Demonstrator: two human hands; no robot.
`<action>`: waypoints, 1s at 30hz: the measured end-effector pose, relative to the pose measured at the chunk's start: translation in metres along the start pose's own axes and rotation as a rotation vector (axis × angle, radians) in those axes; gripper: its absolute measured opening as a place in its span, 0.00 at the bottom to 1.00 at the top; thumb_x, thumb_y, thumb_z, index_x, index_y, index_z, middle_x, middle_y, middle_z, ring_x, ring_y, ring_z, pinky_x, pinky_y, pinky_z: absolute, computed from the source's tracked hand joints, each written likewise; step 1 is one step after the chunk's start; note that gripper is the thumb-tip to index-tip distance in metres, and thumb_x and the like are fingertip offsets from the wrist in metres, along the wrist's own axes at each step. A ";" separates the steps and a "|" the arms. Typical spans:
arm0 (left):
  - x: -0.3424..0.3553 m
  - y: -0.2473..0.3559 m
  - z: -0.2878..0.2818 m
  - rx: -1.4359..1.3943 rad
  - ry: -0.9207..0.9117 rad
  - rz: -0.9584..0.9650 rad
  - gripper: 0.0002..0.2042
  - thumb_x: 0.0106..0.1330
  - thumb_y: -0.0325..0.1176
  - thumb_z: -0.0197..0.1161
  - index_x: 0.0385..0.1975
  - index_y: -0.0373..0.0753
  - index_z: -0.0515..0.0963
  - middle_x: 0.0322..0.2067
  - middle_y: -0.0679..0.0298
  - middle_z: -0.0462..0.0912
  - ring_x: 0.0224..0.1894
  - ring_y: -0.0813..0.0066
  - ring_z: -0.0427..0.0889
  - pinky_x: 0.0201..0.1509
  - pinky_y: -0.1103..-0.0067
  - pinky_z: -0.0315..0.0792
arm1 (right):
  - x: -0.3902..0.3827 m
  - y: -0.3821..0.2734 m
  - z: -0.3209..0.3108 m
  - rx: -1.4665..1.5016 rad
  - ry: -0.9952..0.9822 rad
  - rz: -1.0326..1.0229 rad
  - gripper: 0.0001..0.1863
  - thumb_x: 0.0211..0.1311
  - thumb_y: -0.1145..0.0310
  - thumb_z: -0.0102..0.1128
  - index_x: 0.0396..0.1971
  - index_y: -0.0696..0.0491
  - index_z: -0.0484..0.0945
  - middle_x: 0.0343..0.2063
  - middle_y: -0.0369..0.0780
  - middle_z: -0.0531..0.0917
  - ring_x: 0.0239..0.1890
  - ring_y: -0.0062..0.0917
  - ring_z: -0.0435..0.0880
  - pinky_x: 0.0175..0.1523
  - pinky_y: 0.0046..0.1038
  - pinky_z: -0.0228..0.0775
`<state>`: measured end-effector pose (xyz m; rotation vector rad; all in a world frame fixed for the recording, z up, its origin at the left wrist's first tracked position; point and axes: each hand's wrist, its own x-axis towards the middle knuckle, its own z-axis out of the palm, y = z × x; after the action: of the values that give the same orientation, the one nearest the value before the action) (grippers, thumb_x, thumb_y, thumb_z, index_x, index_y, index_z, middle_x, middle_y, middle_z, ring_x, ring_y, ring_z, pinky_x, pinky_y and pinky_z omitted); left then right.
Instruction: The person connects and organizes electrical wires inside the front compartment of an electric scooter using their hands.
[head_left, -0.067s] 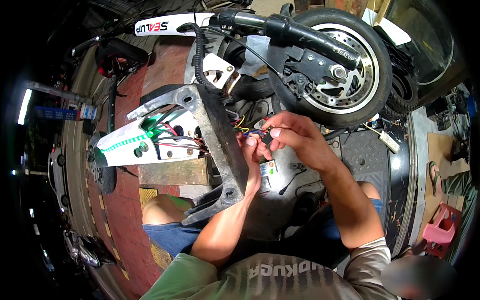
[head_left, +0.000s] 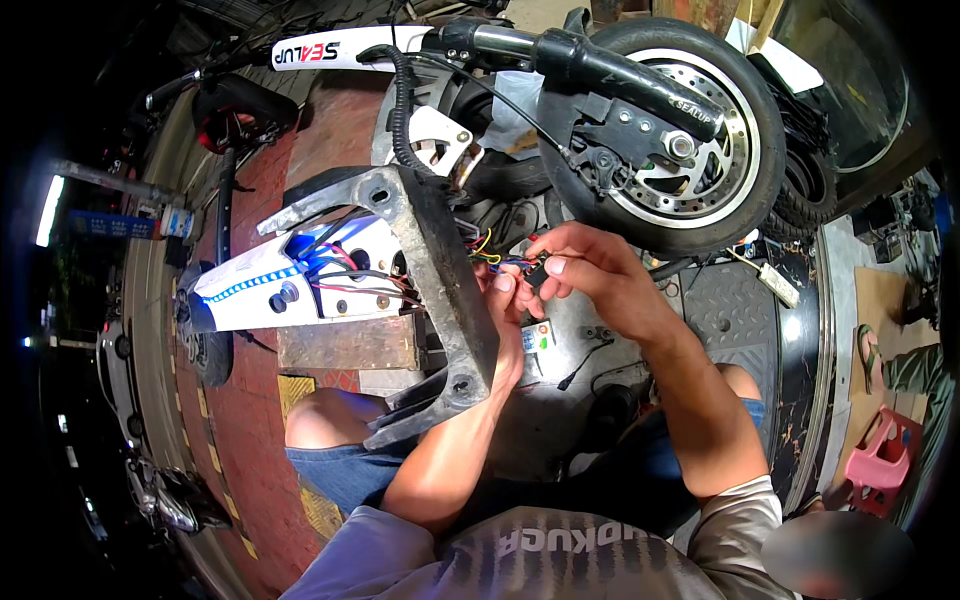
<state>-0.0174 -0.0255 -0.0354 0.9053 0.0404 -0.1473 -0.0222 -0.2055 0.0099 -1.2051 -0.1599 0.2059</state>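
Between my two hands is a small black connector (head_left: 538,274) at the end of thin coloured wires. My right hand (head_left: 592,272) pinches it between thumb and fingertips. My left hand (head_left: 506,312) is closed on the wires (head_left: 486,252), just left of the connector; part of it is behind a scuffed dark frame (head_left: 440,270). These wires come out by that frame, at the end of a white scooter body (head_left: 355,255). A blue-lit strip (head_left: 255,284) runs along the body, where red and black cables (head_left: 345,265) lie exposed.
Beyond my hands lies a scooter front wheel (head_left: 690,150) with a brake disc, joined to a white stem (head_left: 350,46). A wooden block (head_left: 350,345) sits under the body. A textured mat (head_left: 728,310) is at right, with a pink stool (head_left: 884,455) and another person's sandalled foot (head_left: 868,350) farther off.
The light strip on the white body has turned from green to blue. The connector is tilted slightly in my fingers; both hands stay nearly in place.
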 end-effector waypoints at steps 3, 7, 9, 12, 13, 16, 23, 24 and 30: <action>-0.003 0.002 0.008 -0.060 0.023 -0.001 0.07 0.75 0.28 0.62 0.48 0.39 0.73 0.38 0.62 0.82 0.35 0.72 0.82 0.34 0.73 0.79 | -0.001 0.003 -0.002 0.003 -0.002 -0.008 0.11 0.74 0.72 0.55 0.49 0.61 0.80 0.35 0.39 0.87 0.36 0.20 0.84 0.47 0.26 0.75; -0.002 0.001 0.006 -0.071 0.019 0.002 0.07 0.77 0.30 0.61 0.50 0.41 0.73 0.38 0.62 0.82 0.35 0.72 0.82 0.35 0.72 0.79 | -0.002 0.003 -0.003 0.049 -0.036 -0.015 0.13 0.72 0.69 0.59 0.51 0.57 0.82 0.38 0.35 0.86 0.39 0.17 0.82 0.47 0.24 0.72; -0.001 -0.001 0.002 -0.052 0.007 0.000 0.07 0.79 0.32 0.60 0.50 0.41 0.73 0.37 0.63 0.81 0.35 0.72 0.81 0.35 0.72 0.78 | -0.002 0.003 -0.003 0.077 -0.054 -0.023 0.14 0.71 0.67 0.61 0.51 0.56 0.82 0.41 0.33 0.85 0.41 0.16 0.80 0.48 0.23 0.70; 0.001 -0.007 -0.005 -0.038 -0.016 -0.012 0.08 0.81 0.37 0.57 0.49 0.39 0.74 0.35 0.63 0.80 0.35 0.73 0.80 0.36 0.73 0.78 | -0.002 0.002 -0.002 0.075 -0.052 -0.041 0.13 0.71 0.68 0.62 0.51 0.56 0.82 0.43 0.34 0.85 0.42 0.17 0.80 0.49 0.24 0.70; 0.002 -0.009 -0.006 -0.040 -0.031 -0.016 0.09 0.81 0.38 0.56 0.48 0.39 0.74 0.35 0.63 0.79 0.35 0.73 0.79 0.36 0.74 0.78 | -0.002 0.002 -0.002 0.070 -0.050 -0.042 0.13 0.71 0.68 0.62 0.51 0.56 0.82 0.43 0.34 0.84 0.42 0.17 0.79 0.49 0.24 0.70; 0.002 -0.008 -0.005 -0.038 -0.049 -0.021 0.12 0.82 0.41 0.55 0.45 0.37 0.75 0.33 0.64 0.78 0.34 0.74 0.79 0.36 0.74 0.77 | -0.001 0.004 -0.002 0.059 -0.059 -0.078 0.12 0.72 0.71 0.57 0.50 0.59 0.79 0.38 0.38 0.85 0.38 0.20 0.82 0.48 0.27 0.74; -0.002 0.006 0.012 -0.014 -0.038 0.011 0.09 0.78 0.35 0.61 0.47 0.36 0.75 0.33 0.64 0.79 0.34 0.73 0.79 0.36 0.74 0.77 | 0.002 0.015 -0.002 0.052 -0.087 -0.108 0.10 0.71 0.77 0.60 0.49 0.59 0.76 0.36 0.38 0.85 0.36 0.19 0.83 0.46 0.27 0.76; -0.002 0.006 0.011 -0.019 -0.046 -0.009 0.09 0.76 0.33 0.63 0.48 0.37 0.75 0.34 0.63 0.80 0.35 0.73 0.80 0.36 0.75 0.77 | 0.000 0.017 -0.003 0.057 -0.091 -0.087 0.11 0.70 0.78 0.61 0.50 0.58 0.76 0.37 0.38 0.85 0.37 0.19 0.83 0.48 0.27 0.75; 0.001 0.007 0.005 -0.155 -0.089 -0.076 0.15 0.68 0.21 0.66 0.52 0.42 0.78 0.45 0.63 0.81 0.44 0.72 0.81 0.44 0.76 0.79 | -0.004 0.019 0.000 -0.152 -0.013 -0.112 0.17 0.65 0.74 0.65 0.53 0.55 0.76 0.38 0.35 0.83 0.37 0.18 0.80 0.46 0.26 0.74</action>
<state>-0.0154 -0.0251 -0.0268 0.7424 0.0029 -0.2518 -0.0275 -0.1995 -0.0079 -1.3418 -0.2574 0.1054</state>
